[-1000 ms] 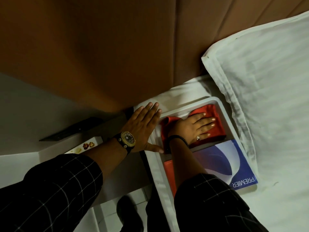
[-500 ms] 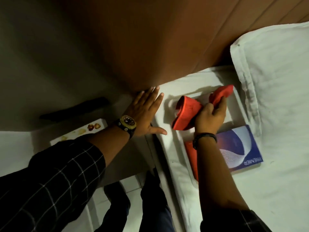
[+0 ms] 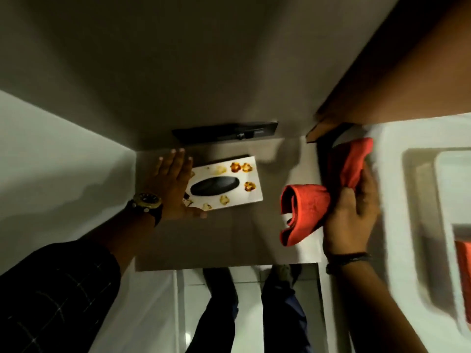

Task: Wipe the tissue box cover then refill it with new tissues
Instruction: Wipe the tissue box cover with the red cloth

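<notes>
- The tissue box cover [image 3: 224, 186], white with small orange-brown flower prints and a dark oval slot, lies flat on the grey counter [image 3: 229, 240], close to the wall and just below a black strip [image 3: 224, 132].
- Its long axis runs roughly left to right across the view, tilted slightly up toward the right.
- The left hand [image 3: 173, 184] is spread open, fingers together and pointing away from the person, resting over the cover's left end; it is clearly the nearer hand.
- The right hand [image 3: 351, 215] is closed around a bunched red cloth [image 3: 313, 202], whose loose folds hang out toward the cover.
- The cover lies to the left of the right hand, apart from it, with bare counter between.
- Judged from this, the wipe has not begun: the cloth must travel left onto the cover while the left hand steadies it.
- A white tray [image 3: 397, 189] sits to the right; what it holds is too blurred to tell.
</notes>
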The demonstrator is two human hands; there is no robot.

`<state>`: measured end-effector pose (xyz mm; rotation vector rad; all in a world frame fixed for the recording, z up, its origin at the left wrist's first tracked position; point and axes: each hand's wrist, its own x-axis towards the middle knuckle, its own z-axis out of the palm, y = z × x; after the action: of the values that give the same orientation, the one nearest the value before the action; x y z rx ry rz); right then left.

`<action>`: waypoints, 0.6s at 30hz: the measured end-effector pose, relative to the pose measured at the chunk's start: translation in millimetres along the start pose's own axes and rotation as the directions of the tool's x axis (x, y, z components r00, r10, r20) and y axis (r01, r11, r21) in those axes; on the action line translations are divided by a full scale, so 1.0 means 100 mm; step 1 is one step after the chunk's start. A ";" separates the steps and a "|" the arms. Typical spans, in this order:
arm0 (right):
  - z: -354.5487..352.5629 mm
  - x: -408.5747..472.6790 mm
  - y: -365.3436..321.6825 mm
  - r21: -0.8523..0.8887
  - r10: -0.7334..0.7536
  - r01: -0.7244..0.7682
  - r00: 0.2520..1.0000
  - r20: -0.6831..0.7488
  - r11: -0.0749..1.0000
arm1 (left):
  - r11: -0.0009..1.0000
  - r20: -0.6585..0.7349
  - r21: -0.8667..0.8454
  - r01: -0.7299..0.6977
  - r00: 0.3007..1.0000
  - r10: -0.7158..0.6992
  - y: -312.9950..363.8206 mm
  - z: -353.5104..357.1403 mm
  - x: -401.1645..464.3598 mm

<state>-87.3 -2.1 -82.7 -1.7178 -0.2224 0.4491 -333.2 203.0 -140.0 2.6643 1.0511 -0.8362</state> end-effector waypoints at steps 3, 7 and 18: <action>0.35 -0.07 0.36 -0.131 -0.059 0.078 0.989 0.139 0.988 | 0.999 0.029 -0.028 -0.021 0.999 0.022 -0.06 0.24 0.21; 0.82 -0.06 0.88 -0.385 -0.065 0.253 0.896 0.438 0.887 | 0.999 0.040 -0.026 -0.026 0.999 0.027 -0.08 0.57 0.49; 1.43 0.07 1.65 -0.684 0.048 0.685 0.697 0.715 0.252 | 1.000 0.003 -0.020 -0.020 1.000 0.020 -0.35 0.90 0.67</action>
<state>-157.0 96.9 -265.0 -2.4996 -1.6803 0.5792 -356.3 237.3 -249.9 2.6515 1.0248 -0.8211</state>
